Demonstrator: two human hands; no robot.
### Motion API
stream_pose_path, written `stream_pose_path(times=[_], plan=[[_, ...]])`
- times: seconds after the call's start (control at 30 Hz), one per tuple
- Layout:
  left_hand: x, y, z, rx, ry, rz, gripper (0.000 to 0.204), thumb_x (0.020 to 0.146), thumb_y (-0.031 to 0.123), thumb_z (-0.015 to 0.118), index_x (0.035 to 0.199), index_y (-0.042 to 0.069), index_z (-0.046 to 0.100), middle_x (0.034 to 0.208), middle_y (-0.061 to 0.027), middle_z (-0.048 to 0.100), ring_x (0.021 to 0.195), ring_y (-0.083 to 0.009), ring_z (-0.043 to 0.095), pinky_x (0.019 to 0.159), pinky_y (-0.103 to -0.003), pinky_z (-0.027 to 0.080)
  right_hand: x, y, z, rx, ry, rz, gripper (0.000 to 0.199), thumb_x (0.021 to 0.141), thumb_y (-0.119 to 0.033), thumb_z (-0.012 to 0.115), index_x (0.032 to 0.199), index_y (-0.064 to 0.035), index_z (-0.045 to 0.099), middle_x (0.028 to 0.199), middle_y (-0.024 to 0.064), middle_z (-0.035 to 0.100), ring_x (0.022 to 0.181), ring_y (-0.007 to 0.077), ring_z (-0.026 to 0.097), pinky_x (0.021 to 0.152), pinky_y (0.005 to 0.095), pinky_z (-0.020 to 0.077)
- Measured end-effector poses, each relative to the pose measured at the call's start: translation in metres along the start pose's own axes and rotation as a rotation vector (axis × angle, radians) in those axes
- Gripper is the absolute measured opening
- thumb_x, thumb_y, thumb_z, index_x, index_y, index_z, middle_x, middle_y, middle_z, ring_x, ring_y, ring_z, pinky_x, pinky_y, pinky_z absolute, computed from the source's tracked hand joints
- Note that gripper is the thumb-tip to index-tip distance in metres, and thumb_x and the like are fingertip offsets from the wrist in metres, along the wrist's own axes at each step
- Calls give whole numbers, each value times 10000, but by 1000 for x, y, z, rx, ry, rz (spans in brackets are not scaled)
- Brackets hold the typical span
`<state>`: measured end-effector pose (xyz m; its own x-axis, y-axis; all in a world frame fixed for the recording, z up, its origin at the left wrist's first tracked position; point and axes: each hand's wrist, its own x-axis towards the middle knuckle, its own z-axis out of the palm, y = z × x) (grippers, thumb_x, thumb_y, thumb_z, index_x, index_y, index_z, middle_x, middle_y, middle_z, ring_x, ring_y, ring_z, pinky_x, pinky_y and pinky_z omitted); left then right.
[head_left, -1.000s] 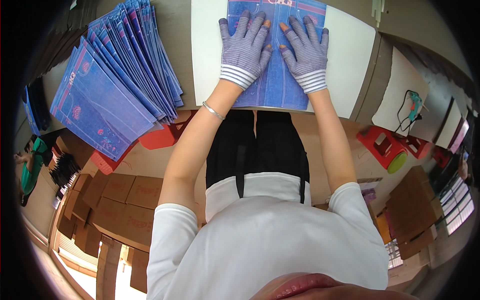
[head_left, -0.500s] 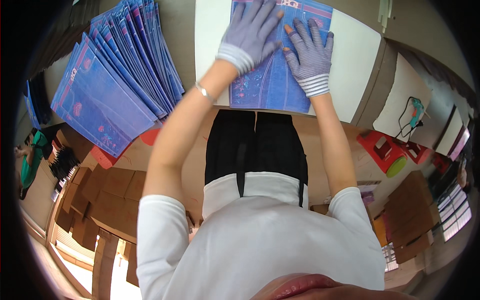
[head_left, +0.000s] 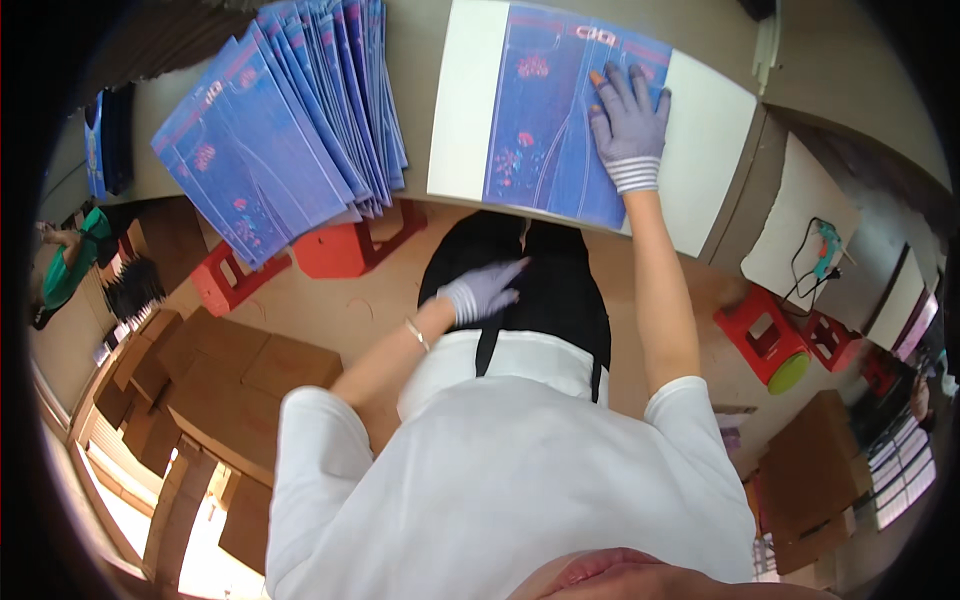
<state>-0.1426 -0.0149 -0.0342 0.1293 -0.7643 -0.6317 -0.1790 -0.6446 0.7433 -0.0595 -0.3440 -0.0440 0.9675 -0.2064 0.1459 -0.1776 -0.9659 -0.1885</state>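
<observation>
Now down to one hand on the blue sheet (head_left: 560, 110): left hand (head_left: 485, 290) lifted off it, dropped below the desk (head_left: 700, 150) edge beside the dark apron, fingers loosely spread, holding nothing. Right hand (head_left: 630, 120) kept pressed flat, fingers splayed, pinning the sheet on its white board. Fanned stack of blue sheets (head_left: 290, 130) left untouched alongside.

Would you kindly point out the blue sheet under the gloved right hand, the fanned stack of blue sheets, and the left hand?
blue sheet (head_left: 535, 150), head view, its bare middle.
fanned stack (head_left: 270, 150), head view, top sheet.
left hand (head_left: 485, 290), head view, back of glove.
</observation>
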Motion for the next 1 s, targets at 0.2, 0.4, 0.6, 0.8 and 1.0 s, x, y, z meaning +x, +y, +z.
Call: stream_pose_path(times=[0.2, 0.4, 0.6, 0.8, 1.0], plan=[[17, 69, -83, -158, 1151, 103, 342, 823, -74, 534, 1150, 1, 604, 968, -171, 643, 891, -251, 648, 802, -329, 527, -5, -5, -3, 97, 91, 19, 394, 888, -240, 501, 1273, -189, 565, 1363, 31, 531, 1339, 271, 399, 1107, 589, 200], [79, 52, -99, -338, 841, -164, 356, 843, 39, 553, 1193, -20, 577, 1010, -166, 671, 925, -233, 658, 781, -315, 532, -8, 0, 5, 95, 108, 13, 455, 874, -230, 514, 1324, -167, 534, 1408, 67, 489, 1382, 278, 345, 1134, 567, 150], [-34, 52, -109, -454, 1238, 116, 272, 811, 51, 585, 1069, -26, 623, 941, -196, 653, 872, -290, 643, 791, -361, 512, -82, 18, -38, 578, 101, 236, 467, 845, -35, 479, 1310, -5, 510, 1399, 177, 484, 1325, 320, 425, 1118, 392, 299], [-207, -40, -191, -874, 1507, -241, 307, 882, 127, 607, 1161, 0, 589, 888, -100, 665, 813, -203, 644, 750, -373, 548, -207, 55, -43, 506, 92, 644, 448, 863, -34, 483, 1307, 16, 507, 1364, 163, 527, 1285, 277, 480, 1089, 349, 344], [-235, -11, -205, 461, 1869, -640, 320, 853, 109, 573, 1162, 30, 593, 1076, -163, 604, 1053, -325, 566, 913, -466, 471, -193, 84, -67, 383, 124, 688, 432, 901, -109, 504, 1316, 13, 494, 1368, 184, 511, 1287, 305, 464, 1085, 371, 340]])
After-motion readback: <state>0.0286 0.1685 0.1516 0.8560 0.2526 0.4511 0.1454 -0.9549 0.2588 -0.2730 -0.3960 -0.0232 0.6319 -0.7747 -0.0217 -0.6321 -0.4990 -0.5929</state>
